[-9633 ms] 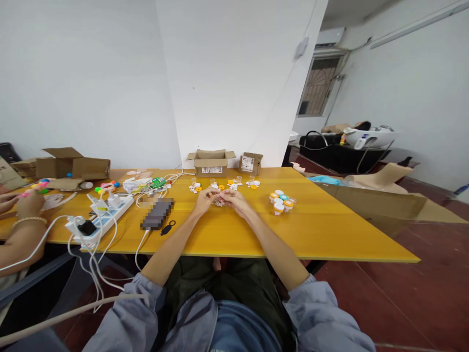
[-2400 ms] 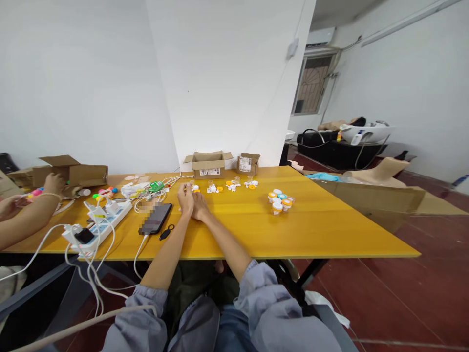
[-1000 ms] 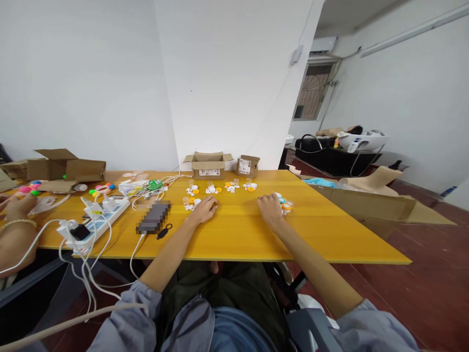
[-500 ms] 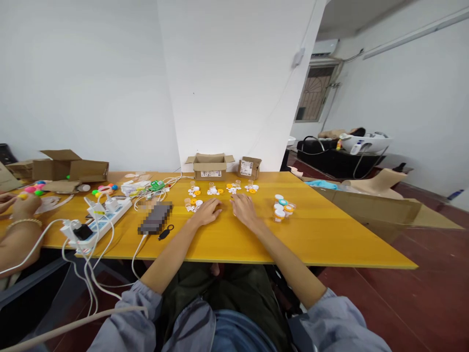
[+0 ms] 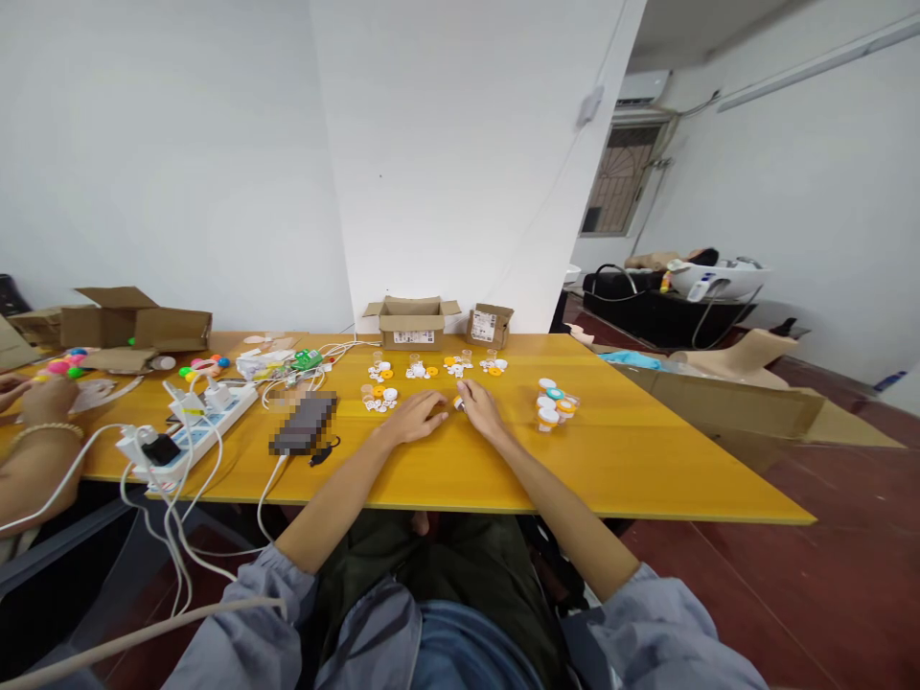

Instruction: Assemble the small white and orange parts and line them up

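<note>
My right hand (image 5: 480, 410) is over the middle of the table, its fingers closed round a small white piece (image 5: 458, 403) with a dark part. That piece is too small and too covered to name. Just left of it, my left hand (image 5: 421, 416) holds nothing; its fingers are stretched out and its thumb stands apart, pointing at the right hand. Beyond the hands lie several groups of white and orange rings and caps (image 5: 419, 371), each by a small clear cup. One such group (image 5: 379, 399) is beside my left fingers. Lidded clear jars (image 5: 547, 416) stand together to the right.
Two cardboard boxes (image 5: 411, 333) stand against the wall. On the left are a power strip (image 5: 208, 436) with trailing white cables, a blurred-out dark device (image 5: 306, 425) and a black strap (image 5: 325, 450). A co-worker's arm (image 5: 43, 450) reaches in at far left near coloured balls.
A small white piece now shows in my right fingers. My left hand has shifted slightly right and nearer, towards the right hand. The camera has tilted a little.
</note>
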`<state>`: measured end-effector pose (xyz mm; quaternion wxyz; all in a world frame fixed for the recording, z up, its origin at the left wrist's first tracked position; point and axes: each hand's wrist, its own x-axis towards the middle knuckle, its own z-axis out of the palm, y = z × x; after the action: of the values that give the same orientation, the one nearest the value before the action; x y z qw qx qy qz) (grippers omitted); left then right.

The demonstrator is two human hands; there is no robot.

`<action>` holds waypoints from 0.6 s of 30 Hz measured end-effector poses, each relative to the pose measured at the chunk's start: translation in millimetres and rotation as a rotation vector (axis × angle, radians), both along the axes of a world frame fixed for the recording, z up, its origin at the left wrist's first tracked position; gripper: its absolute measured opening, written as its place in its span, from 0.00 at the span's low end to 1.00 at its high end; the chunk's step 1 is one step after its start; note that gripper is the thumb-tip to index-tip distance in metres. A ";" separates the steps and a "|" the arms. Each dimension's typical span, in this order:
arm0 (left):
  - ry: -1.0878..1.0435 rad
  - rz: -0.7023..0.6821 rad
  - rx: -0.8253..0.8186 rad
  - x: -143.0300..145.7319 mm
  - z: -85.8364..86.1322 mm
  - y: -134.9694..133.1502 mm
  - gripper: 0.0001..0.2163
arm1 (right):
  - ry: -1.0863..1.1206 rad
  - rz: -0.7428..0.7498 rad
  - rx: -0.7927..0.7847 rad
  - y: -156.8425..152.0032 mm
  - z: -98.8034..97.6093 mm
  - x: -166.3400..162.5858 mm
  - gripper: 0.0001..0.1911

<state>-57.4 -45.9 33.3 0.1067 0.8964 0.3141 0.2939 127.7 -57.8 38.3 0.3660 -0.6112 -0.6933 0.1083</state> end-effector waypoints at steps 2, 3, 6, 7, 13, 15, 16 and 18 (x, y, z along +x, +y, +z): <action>0.003 -0.016 0.004 1.3 -0.6 -1.2 0.09 | 0.025 -0.009 -0.007 2.4 -4.0 -0.3 0.21; 0.012 -0.020 0.003 2.1 -0.7 -1.8 0.09 | 0.028 -0.003 -0.004 3.6 -6.2 -1.4 0.22; 0.042 -0.026 -0.003 4.3 -0.1 -2.9 0.11 | 0.083 0.089 0.002 6.9 -13.8 -7.0 0.23; 0.046 -0.031 -0.005 4.7 0.1 -2.8 0.11 | 0.123 0.141 0.002 7.9 -16.7 -8.9 0.24; 0.034 -0.051 -0.025 4.3 1.5 0.3 0.07 | 0.445 0.324 -0.057 13.5 -32.5 -13.0 0.33; 0.038 -0.061 -0.035 3.9 2.2 0.3 0.05 | 0.498 0.350 -0.071 15.9 -35.8 -11.6 0.35; 0.039 -0.069 -0.040 3.7 2.8 -0.1 0.05 | 0.516 0.359 -0.065 17.2 -37.1 -10.8 0.35; 0.038 -0.085 -0.054 3.7 4.1 -1.3 0.05 | 0.542 0.359 -0.037 19.9 -39.4 -9.1 0.35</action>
<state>-53.7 -47.2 37.4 0.1376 0.9111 0.2855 0.2635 118.6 -37.9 -1.0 0.5011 -0.4348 -0.6653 0.3424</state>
